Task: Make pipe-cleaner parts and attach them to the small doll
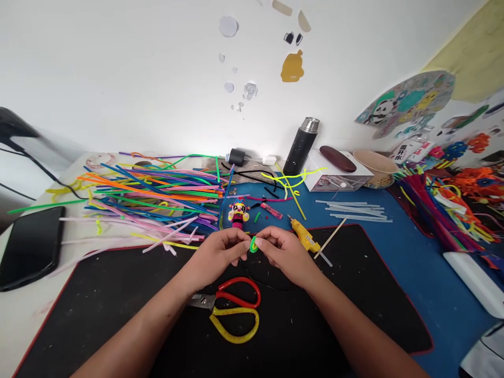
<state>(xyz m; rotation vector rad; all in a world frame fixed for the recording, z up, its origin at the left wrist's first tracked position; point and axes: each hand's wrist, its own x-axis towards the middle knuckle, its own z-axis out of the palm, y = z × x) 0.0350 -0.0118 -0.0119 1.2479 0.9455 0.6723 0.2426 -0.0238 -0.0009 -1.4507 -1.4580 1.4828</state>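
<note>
Between my two hands is a small coiled piece of green pipe cleaner [253, 244] with some yellow in its middle. My left hand [222, 247] pinches its left side between thumb and forefinger. On its right side, my right hand [281, 252] pinches it the same way. Just beyond my fingers stands a small pipe-cleaner doll [238, 212] with a yellow and white face and a dark pink body. Scissors [236, 310] with one red and one yellow handle lie below my hands, their blades partly hidden by my left forearm.
Many coloured pipe cleaners [157, 191] lie at the left. A yellow glue gun [305, 236] and clear glue sticks [356, 210] are at the right, near a black thermos [301, 147] and a white box [334, 176]. A phone [31, 247] rests far left on the table, beside the black mat [118, 315].
</note>
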